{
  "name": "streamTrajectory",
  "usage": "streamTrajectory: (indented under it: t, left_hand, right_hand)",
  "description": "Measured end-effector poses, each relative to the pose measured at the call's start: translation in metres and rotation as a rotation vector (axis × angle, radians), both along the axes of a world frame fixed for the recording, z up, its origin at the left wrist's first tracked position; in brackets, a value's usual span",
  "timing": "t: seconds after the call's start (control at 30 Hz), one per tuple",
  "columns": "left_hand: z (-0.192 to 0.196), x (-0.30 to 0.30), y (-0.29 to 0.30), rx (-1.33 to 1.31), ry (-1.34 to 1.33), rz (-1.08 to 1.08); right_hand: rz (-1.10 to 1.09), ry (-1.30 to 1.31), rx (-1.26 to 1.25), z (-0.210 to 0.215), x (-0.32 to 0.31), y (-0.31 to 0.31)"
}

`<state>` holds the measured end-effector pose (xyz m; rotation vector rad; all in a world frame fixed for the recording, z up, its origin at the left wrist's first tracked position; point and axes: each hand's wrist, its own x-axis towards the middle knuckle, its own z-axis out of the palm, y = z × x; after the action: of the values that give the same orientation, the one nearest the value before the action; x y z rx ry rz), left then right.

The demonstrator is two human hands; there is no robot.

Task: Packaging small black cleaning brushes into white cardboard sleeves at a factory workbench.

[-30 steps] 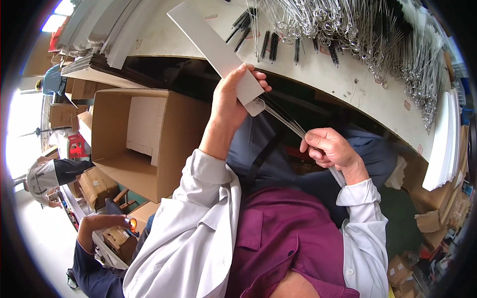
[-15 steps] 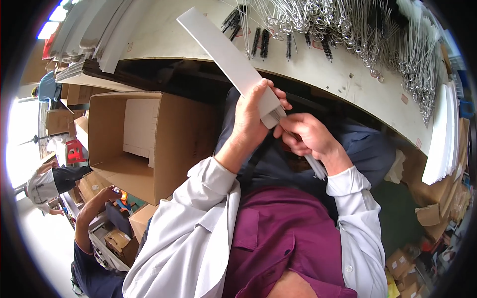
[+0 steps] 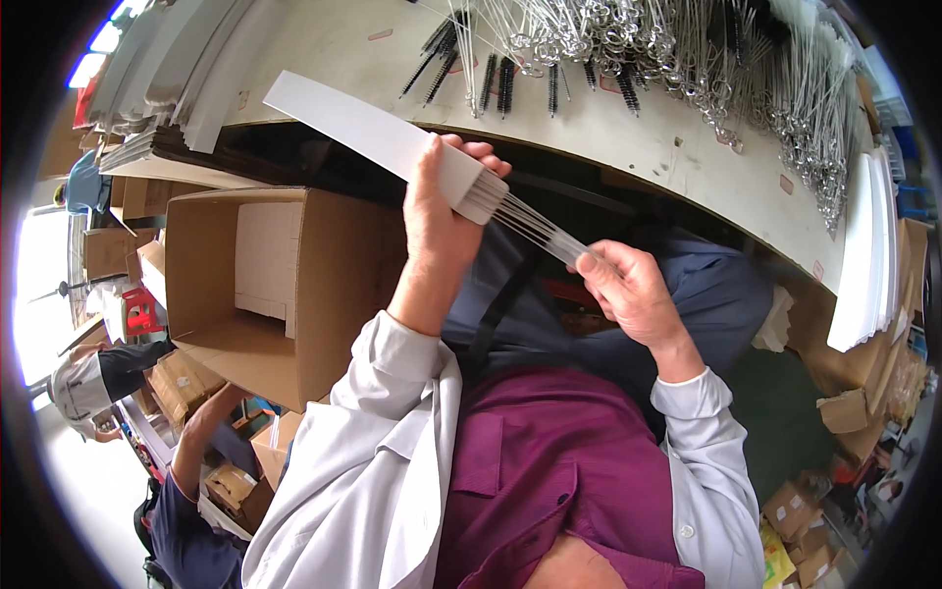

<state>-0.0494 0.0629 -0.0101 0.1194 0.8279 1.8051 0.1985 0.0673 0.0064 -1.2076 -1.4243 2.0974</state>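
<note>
My left hand is closed around a long, narrow white box, near its open end. The box tilts, its other end reaching up and left over the table's front edge. Out of the mouth comes a bundle of thin metal wire rods, the rest hidden inside the box. My right hand pinches the bundle at its outer end, above my lap; something clear or whitish seems to wrap the rods there. Both hands are apart, joined by the box and rods.
Beyond my hands is a pale table with a heap of looped wire-handled brushes. Flat white cartons stack at left, more white cartons at right. An open cardboard box stands left; a person's arm is behind it.
The box has swung lower and left with my left hand. My right hand has moved from the box mouth to the rods' outer end, leaving a stretch of rods visible between the hands.
</note>
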Motion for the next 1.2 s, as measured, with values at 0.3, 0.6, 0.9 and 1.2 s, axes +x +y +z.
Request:
streamTrajectory:
  t: [0.3, 0.6, 0.9, 1.2]
  left_hand:
    - [-0.016, 0.07, -0.025, 0.017, 0.03, -0.205]
    - [0.048, 0.03, -0.082, -0.065, 1.353, -0.836]
    - [0.034, 0.01, -0.039, 0.218, 2.101, -0.888]
    - [0.011, 0.028, -0.047, 0.077, 2.098, -0.684]
  right_hand:
    - [-0.197, 0.137, 0.381, -0.018, -0.063, 0.006]
    - [-0.049, 0.017, 0.371, -0.005, -0.002, 0.028]
    - [0.197, -0.089, 0.351, 0.009, 0.005, 0.022]
    - [-0.162, -0.139, 0.465, 0.007, 0.023, 0.001]
